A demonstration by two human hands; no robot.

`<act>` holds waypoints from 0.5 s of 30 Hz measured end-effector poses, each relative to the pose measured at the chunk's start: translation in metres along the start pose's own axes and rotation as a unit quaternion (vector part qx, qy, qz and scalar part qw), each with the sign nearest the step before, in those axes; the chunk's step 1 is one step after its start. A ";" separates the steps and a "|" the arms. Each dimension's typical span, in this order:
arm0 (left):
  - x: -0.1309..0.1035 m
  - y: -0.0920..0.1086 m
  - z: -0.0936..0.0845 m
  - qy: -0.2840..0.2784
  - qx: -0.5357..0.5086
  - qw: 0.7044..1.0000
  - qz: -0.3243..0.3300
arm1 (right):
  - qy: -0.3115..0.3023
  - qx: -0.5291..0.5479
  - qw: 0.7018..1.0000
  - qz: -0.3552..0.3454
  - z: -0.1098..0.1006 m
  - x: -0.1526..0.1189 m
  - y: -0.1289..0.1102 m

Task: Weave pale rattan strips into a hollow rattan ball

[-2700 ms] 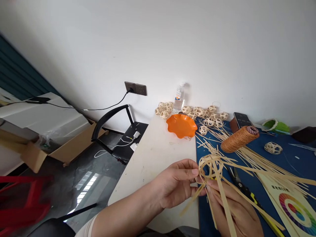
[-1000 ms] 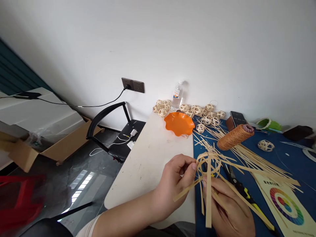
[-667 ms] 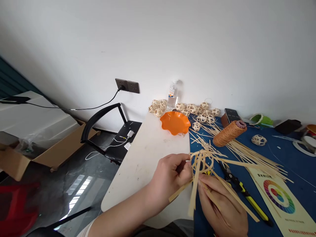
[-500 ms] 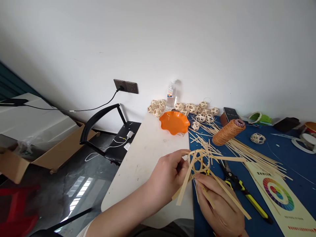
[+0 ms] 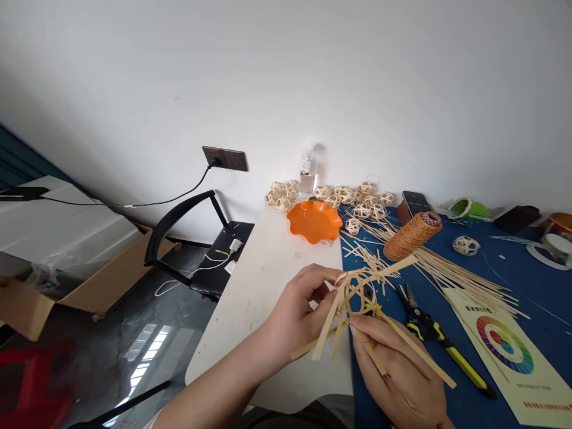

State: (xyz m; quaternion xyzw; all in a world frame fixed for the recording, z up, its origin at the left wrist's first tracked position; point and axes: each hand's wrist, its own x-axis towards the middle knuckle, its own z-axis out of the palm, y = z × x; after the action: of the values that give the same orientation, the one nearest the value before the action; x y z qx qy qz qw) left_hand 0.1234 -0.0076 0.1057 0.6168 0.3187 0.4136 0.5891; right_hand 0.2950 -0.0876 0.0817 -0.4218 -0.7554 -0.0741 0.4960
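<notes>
A half-woven ball of pale bamboo strips [image 5: 357, 292] is held between my two hands above the table's front part, its loose strip ends sticking out on several sides. My left hand [image 5: 308, 307] pinches its left side with thumb and fingers. My right hand [image 5: 397, 369] grips it from below right, fingers closed round the lower strips. Right of the ball, yellow-and-black pruning shears [image 5: 440, 339] lie on the blue mat [image 5: 370, 393]. Small offcuts of strip [image 5: 369, 256] are scattered just behind the ball.
Finished woven balls [image 5: 344, 193] line the wall beside a water bottle [image 5: 307, 173] and an orange wavy dish [image 5: 314, 221]. A twine spool [image 5: 412, 236], long strips [image 5: 465, 277], a phone [image 5: 415, 202] and a colour-wheel booklet [image 5: 509, 351] sit to the right. A black chair [image 5: 179, 223] stands left.
The ball has turned slightly in my hands. The long strip that pointed right now slants up and right, and the loose ends at lower left have spread and shifted left.
</notes>
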 end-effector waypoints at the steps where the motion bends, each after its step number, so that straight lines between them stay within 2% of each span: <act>1: 0.001 -0.001 0.001 -0.001 -0.036 0.999 -0.002 | 0.005 0.006 1.000 0.009 0.001 -0.001 0.000; 4: 0.002 -0.003 0.002 -0.018 -0.138 0.990 -0.027 | 0.004 0.021 1.000 0.015 0.003 -0.001 -0.001; 6: 0.002 -0.002 0.002 -0.019 -0.158 0.987 -0.031 | 0.003 0.026 1.000 0.010 0.003 0.000 -0.001; 10: -0.001 -0.001 0.000 -0.018 -0.119 0.993 0.008 | 0.003 0.031 0.999 0.011 0.001 0.000 -0.001; 15: -0.006 -0.005 -0.001 0.003 -0.021 0.998 0.065 | 0.009 0.053 0.998 0.031 0.002 0.002 -0.007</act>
State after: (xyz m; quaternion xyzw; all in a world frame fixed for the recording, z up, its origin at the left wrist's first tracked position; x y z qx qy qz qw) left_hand 0.1206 -0.0119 0.1004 0.6224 0.2711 0.4591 0.5730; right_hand 0.2884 -0.0894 0.0841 -0.4178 -0.7401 -0.0222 0.5266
